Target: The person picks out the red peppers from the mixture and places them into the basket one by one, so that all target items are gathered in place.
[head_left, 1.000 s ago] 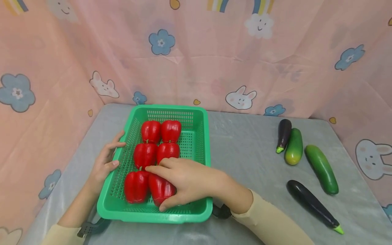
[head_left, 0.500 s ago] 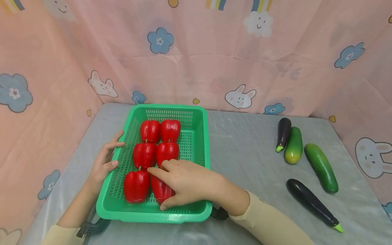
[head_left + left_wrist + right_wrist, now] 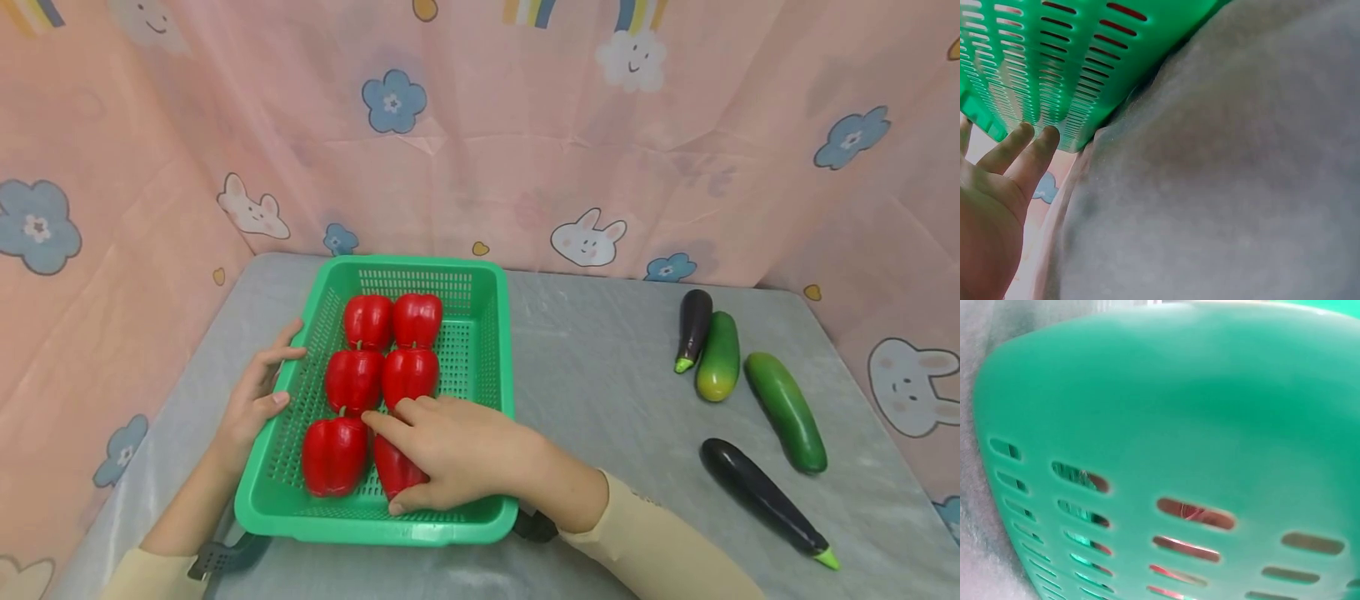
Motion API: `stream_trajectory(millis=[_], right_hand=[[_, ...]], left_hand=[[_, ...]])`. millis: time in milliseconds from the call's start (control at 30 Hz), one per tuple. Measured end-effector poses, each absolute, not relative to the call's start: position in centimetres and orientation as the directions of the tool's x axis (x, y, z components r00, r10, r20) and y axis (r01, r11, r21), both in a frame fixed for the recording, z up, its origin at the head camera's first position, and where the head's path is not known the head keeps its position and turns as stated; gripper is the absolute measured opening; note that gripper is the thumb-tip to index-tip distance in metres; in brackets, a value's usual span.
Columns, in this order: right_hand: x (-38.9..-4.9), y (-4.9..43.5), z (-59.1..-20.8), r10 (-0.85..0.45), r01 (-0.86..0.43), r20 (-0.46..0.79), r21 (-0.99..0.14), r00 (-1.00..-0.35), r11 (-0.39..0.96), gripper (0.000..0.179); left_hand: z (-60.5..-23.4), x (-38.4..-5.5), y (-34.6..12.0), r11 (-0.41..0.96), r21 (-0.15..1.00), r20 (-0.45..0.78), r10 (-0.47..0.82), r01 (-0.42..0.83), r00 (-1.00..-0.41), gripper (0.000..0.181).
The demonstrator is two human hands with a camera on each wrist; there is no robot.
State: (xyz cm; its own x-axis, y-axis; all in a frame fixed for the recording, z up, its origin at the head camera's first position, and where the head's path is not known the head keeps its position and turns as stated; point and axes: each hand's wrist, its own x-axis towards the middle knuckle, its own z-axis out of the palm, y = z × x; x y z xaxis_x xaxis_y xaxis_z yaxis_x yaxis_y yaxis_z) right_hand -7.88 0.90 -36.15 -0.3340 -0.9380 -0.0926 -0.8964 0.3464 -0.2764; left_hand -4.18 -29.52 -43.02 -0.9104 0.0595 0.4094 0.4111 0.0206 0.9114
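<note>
In the head view, a green slotted basket [image 3: 491, 529] holds several red bell peppers in two columns. My right hand [image 3: 465, 454] reaches over its right side and grips the front right bell pepper [image 3: 397, 471], thumb at its near end and fingers across its top, covering much of it. Left of that lies another bell pepper [image 3: 335, 457], a narrow gap between them. My left hand [image 3: 251, 400] rests against the basket's left rim; the left wrist view has its extended fingers [image 3: 1032, 159] on the outer slotted wall. The right wrist view is filled by the basket wall [image 3: 1147, 425], hiding that hand.
On the grey table cover [image 3: 600, 375], to the right, lie a small eggplant [image 3: 696, 325] beside a green cucumber-like vegetable [image 3: 718, 358], a second such green vegetable [image 3: 786, 412] and a longer eggplant [image 3: 765, 500]. A pink patterned curtain [image 3: 487, 167] stands behind.
The right hand has shifted the front right bell pepper slightly to the right, widening the gap to its left neighbour. The left hand and basket stay almost in place.
</note>
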Motion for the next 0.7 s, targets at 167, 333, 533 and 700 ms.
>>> stream_trajectory(millis=[167, 333, 533, 700], right_hand=[[-7.94, 0.91, -36.05, -0.940, -0.897, -0.104, -0.284, -0.324, 0.340, 0.094], [-7.90, 0.98, -35.96, -0.939, -0.895, -0.090, -0.285, -0.331, 0.343, 0.091], [-7.98, 1.08, -36.07, -0.938, -0.907, 0.002, -0.257, -0.345, 0.333, 0.087], [-8.04, 1.28, -36.07, -0.935, -0.921, 0.100, -0.238, -0.340, 0.309, 0.084]], left_hand=[[-42.91, -4.17, -29.49, 0.017, 0.907, 0.419, 0.065, 0.421, -0.906, 0.048], [-42.93, -4.25, -29.59, 0.028, 0.902, 0.429, 0.065, 0.431, -0.901, 0.047], [-42.84, -4.24, -29.50, 0.022, 0.902, 0.429, 0.068, 0.432, -0.901, 0.048], [-42.92, -4.12, -29.35, 0.019, 0.907, 0.419, 0.058, 0.421, -0.906, 0.048]])
